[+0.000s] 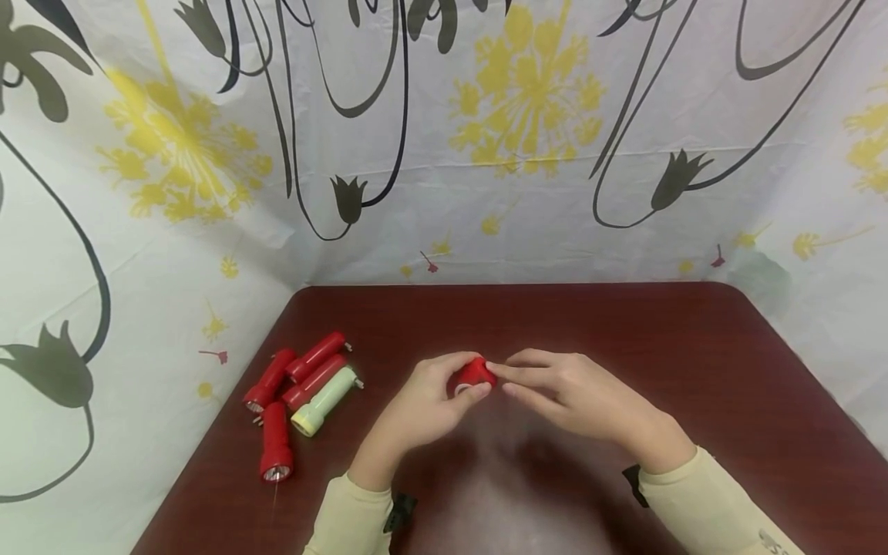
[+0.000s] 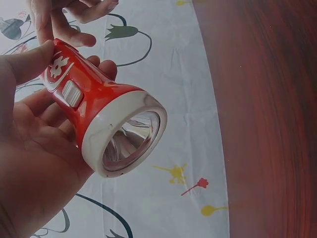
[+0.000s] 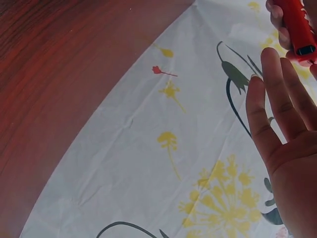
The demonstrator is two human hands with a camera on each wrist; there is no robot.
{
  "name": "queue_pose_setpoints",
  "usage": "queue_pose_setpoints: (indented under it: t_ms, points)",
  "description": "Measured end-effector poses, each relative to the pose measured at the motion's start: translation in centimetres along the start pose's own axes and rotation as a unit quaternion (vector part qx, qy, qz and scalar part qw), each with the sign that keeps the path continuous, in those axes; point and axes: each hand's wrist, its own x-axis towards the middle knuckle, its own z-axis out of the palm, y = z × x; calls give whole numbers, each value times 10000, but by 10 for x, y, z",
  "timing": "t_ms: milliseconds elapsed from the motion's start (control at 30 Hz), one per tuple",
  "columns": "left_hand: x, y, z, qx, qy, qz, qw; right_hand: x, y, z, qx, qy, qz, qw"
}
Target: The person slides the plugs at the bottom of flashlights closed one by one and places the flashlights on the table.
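Note:
My left hand (image 1: 423,405) grips a red flashlight (image 2: 91,96) around its barrel. In the left wrist view the flashlight shows a white ring around its lens, a grey slide switch and a white printed emblem, with the thumb near the tail end. My right hand (image 1: 583,397) reaches in from the other side, its fingertips right at the tail. The right wrist view shows those fingers (image 3: 277,94) extended, and a dark slot in the flashlight's end face. Both hands are above the middle of the table.
At the table's left lie several red flashlights (image 1: 276,443) and one pale green flashlight (image 1: 326,401), close together; some show metal prongs at the tail. The dark red table (image 1: 555,316) meets a white cloth (image 1: 430,231) with flower prints behind and at the sides.

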Motion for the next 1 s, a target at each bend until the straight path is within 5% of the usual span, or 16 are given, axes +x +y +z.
queue_pose_setpoints:
  t_ms: [1000]
  points:
    - [2,-11,6,510,-42,-13,9987,-4,0,7,-24,-354,256,9990]
